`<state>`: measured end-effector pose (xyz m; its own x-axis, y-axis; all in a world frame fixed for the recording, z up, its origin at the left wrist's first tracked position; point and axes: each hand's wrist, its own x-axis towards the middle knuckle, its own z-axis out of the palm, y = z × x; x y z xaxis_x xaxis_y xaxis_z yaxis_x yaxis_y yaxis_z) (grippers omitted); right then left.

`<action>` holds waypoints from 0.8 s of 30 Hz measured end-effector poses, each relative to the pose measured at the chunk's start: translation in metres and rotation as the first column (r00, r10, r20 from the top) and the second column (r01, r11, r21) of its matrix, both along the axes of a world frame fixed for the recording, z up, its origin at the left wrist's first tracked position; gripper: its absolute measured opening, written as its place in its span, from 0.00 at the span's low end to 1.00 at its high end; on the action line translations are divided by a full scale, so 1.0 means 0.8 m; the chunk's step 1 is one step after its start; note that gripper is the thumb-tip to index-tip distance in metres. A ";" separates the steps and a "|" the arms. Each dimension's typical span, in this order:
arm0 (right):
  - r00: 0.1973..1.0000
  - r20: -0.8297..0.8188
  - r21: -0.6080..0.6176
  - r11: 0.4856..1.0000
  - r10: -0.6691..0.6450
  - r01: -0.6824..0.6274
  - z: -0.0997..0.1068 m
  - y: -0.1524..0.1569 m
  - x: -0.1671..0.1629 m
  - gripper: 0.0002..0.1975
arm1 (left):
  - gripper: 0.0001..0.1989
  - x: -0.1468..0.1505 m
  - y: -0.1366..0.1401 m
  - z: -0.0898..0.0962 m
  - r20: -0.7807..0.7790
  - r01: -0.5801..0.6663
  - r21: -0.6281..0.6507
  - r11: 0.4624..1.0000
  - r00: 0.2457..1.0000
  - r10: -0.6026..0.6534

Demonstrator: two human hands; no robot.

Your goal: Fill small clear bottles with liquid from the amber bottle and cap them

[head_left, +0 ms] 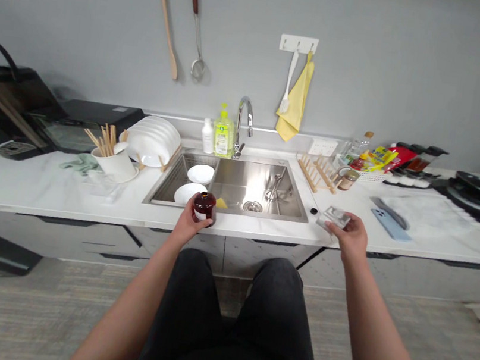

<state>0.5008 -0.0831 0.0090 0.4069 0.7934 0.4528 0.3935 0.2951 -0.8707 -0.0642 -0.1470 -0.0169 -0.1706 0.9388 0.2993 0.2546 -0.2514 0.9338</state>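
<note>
In my left hand [191, 224] is a dark amber bottle [205, 206] with a pale label, held upright at the sink's front edge. Its mouth appears uncapped. My right hand [352, 239] has its fingers closed on a small clear plastic container [333, 217], just above the counter right of the sink. A small black cap [314, 211] lies on the counter to the left of that container. Two white bowls [190, 192] sit in the left part of the sink [240, 175], beyond the amber bottle. A yellow sponge [221, 202] shows beside the bottle.
Behind the sink stand a faucet [243, 126], a green soap bottle [223, 134] and a white bottle [207, 136]. Left are stacked plates [153, 140] and a chopstick holder [113, 164]. Right are a wooden rack [318, 172], a jar [348, 179] and a phone [390, 224].
</note>
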 end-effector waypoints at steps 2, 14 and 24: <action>0.988 -0.109 0.000 0.994 0.109 -0.110 0.011 -0.020 -0.019 0.41 | 0.60 -0.005 -0.008 -0.003 0.018 0.029 0.066 0.997 0.999 -0.030; 0.905 -0.175 -0.126 0.903 0.387 -0.411 0.025 -0.131 -0.147 0.41 | 0.20 -0.248 -0.075 0.029 -0.362 -0.858 0.137 0.495 0.422 0.831; 0.835 -0.212 -0.170 0.823 0.507 -0.543 0.019 -0.169 -0.206 0.40 | 0.24 -0.282 -0.040 0.050 -0.405 -0.893 -0.050 0.447 0.427 0.808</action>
<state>0.3357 -0.2181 0.0243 -0.0507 0.9752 0.2153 0.0920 0.2192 -0.9713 -0.2902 -0.1793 0.0229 -0.8690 0.3967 0.2956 0.4651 0.4512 0.7617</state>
